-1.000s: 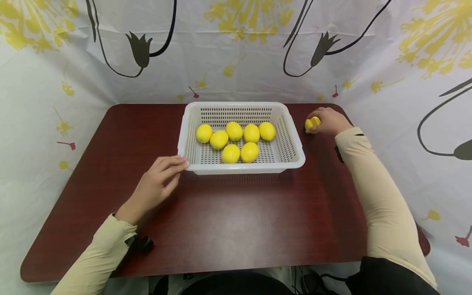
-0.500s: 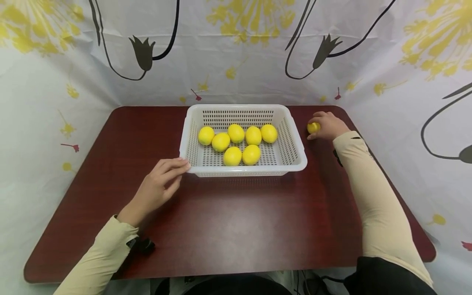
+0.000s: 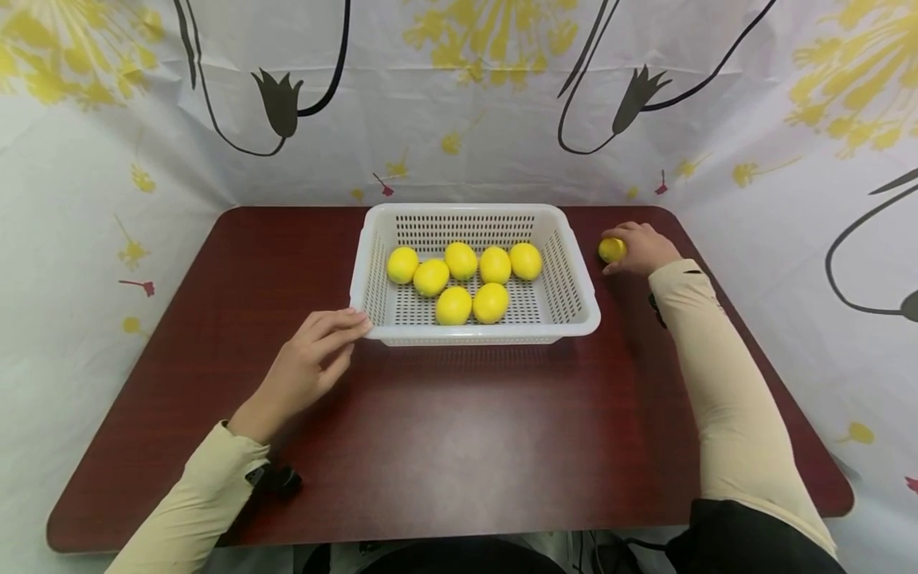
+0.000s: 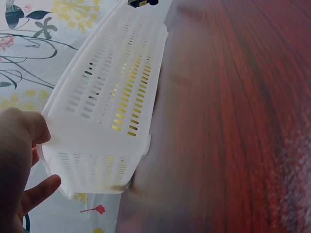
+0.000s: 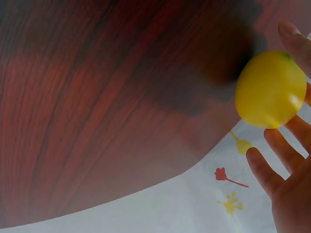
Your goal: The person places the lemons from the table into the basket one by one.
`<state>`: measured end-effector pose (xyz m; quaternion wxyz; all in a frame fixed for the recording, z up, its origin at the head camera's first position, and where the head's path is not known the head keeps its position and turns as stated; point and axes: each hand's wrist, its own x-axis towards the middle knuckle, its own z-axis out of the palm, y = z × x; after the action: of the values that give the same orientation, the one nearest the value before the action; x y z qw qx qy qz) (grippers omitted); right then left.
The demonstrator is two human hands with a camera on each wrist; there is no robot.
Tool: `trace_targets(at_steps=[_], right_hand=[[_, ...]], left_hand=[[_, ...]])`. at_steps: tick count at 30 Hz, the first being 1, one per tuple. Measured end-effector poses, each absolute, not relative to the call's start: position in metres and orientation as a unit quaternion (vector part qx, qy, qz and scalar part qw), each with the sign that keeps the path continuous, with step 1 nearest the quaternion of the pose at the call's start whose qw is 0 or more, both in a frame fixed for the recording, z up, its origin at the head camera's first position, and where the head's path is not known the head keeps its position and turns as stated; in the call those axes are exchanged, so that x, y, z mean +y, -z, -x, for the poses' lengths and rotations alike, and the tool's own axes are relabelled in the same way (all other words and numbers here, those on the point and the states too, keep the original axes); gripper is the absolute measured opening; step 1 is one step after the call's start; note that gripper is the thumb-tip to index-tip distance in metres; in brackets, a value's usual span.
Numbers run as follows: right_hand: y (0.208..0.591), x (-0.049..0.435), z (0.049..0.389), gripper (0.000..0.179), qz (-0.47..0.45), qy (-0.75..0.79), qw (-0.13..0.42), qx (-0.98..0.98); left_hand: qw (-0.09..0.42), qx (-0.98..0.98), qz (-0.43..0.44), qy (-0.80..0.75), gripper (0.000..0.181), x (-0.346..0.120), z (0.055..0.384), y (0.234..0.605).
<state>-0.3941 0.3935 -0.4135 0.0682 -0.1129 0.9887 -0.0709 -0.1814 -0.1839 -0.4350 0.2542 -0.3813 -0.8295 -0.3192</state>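
A white perforated plastic basket (image 3: 473, 332) sits on the table with several yellow lemons (image 3: 454, 306) inside. My left hand (image 3: 308, 359) rests its fairly straight fingertips on the basket's near left corner, the thumb lower in the head view. The left wrist view shows the left hand (image 4: 24, 160) at the rim, lemons showing yellow through the holes. Near the far right corner of the table, my right hand (image 3: 645, 247) holds one more lemon (image 3: 612, 249). Close up in the right wrist view, that lemon (image 5: 272, 90) sits between thumb and fingers, part of the hand out of frame.
The dark red wooden table (image 3: 459, 446) has rounded corners. A white cloth (image 3: 473, 159) with printed flowers hangs behind and at the sides. Below the near edge, black cables (image 3: 649, 544) show.
The head view has shifted slightly. The fingers of my right hand have shifted on the lemon, showing more of its side. My left hand and the basket stay as they were.
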Motion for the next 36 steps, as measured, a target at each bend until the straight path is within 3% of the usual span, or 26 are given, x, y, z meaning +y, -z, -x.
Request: trace_targets(at_steps=[15,26,36], right_hand=[[0.424,0.401,0.399,0.068,0.11,0.098,0.025,0.989],[0.425,0.4,0.389,0.074,0.094,0.094,0.039,0.99],[0.423,0.402,0.385,0.069,0.085,0.1,0.037,0.991]], left_hand=[[0.257,-0.827,0.383,0.321,0.047,-0.184,0.183,0.435],[0.24,-0.839,0.372,0.316,0.045,-0.185,0.18,0.435],[0.245,-0.837,0.372,0.319,0.043,-0.185,0.18,0.436]])
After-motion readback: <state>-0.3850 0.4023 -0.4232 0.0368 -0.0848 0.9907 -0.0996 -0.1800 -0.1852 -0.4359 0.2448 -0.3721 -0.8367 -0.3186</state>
